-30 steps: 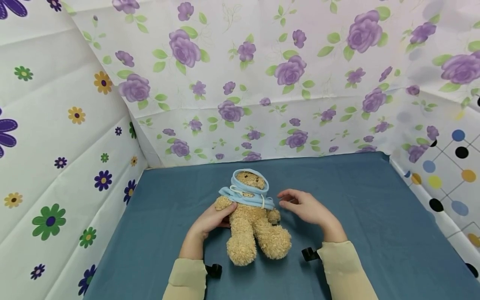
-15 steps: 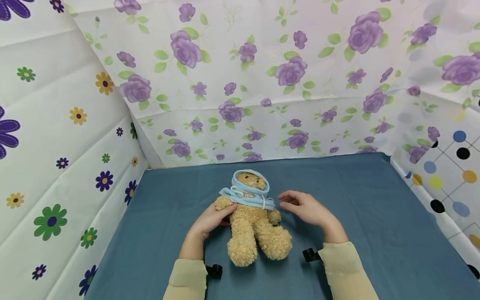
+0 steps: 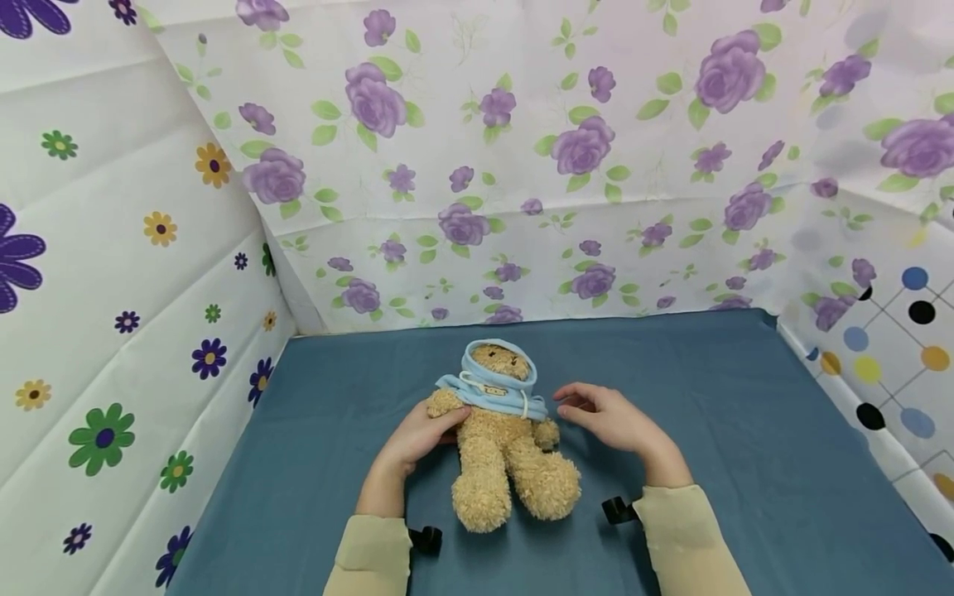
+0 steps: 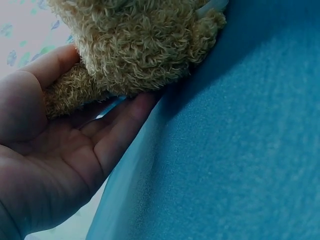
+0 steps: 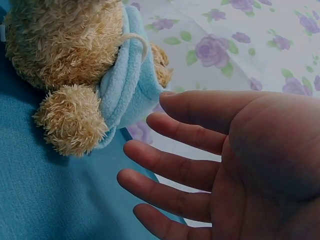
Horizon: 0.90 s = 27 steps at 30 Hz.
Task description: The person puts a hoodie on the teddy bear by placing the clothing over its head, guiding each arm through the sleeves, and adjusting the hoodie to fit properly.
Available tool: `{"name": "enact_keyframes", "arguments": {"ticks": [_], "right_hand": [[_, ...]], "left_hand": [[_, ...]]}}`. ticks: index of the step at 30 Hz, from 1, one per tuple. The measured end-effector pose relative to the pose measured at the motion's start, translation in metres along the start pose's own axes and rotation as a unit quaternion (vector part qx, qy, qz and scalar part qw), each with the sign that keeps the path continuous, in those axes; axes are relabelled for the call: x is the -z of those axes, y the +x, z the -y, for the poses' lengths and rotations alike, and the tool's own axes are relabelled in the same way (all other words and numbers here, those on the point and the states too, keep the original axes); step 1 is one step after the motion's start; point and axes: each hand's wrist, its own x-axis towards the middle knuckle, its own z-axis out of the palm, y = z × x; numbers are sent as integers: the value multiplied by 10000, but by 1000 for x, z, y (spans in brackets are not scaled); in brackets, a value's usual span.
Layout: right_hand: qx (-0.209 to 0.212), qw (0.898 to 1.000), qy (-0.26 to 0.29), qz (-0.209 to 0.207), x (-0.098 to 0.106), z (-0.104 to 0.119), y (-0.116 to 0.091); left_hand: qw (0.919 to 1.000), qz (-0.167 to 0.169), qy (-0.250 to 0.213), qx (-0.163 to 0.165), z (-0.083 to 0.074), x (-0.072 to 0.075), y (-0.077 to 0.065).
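Note:
A tan, curly-furred teddy bear point(image 3: 493, 443) lies on its back with its feet toward me. A light blue hoodie point(image 3: 501, 399) with white cords is bunched round its chest, and the hood frames its face. My left hand point(image 3: 423, 437) grips the bear at its arm on the left side, thumb on top and fingers underneath. In the left wrist view the bear's arm point(image 4: 75, 90) lies between that thumb and the fingers. Just right of the hoodie hovers my right hand point(image 3: 607, 416), holding nothing. Its fingers point(image 5: 170, 165) are spread and gently bent in the right wrist view.
A blue cloth point(image 3: 335, 397) covers the table. Behind it hangs a white sheet with purple roses point(image 3: 462, 223). Flower-patterned sheeting point(image 3: 100, 439) stands on the left, and dotted sheeting point(image 3: 917, 348) on the right. Black wrist-worn pieces point(image 3: 426, 540) stick out at both sleeves.

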Motion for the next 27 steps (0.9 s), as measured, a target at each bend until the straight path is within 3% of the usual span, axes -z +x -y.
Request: {"name": "enact_keyframes", "arguments": {"ticks": [27], "right_hand": [[-35, 10000, 31, -14, 2, -1, -1]], "left_hand": [[9991, -409, 93, 1, -6, 4, -4]]}}
